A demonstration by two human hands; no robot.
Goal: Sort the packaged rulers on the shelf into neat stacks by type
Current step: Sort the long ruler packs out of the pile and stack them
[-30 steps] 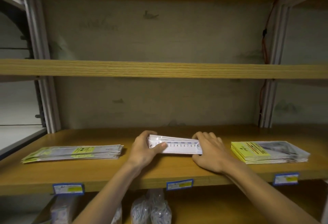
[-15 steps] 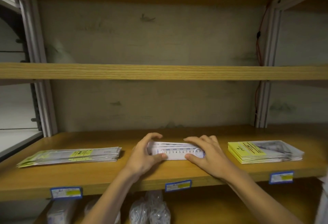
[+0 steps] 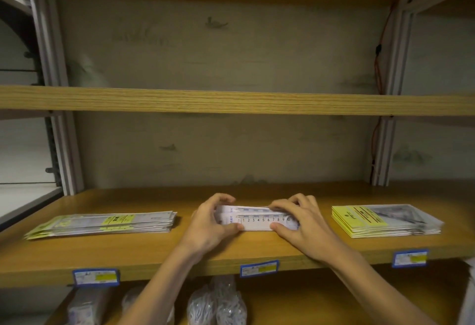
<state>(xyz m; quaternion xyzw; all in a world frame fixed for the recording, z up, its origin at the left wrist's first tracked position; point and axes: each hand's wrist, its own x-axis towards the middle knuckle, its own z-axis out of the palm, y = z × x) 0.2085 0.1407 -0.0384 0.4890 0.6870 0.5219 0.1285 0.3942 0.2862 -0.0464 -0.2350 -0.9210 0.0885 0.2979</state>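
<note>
Between two side piles, both hands (image 3: 205,224) (image 3: 303,221) still pinch the white ruler stack (image 3: 257,218), fingers now more arched.

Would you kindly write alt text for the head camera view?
Both hands, left hand and right hand, grip a middle stack of white packaged rulers on a wooden shelf. A long yellow-labelled stack lies left, a shorter yellow stack right.

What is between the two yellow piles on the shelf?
In the head view, a white ruler stack, held by the left hand and right hand; bare shelf either side.
</note>
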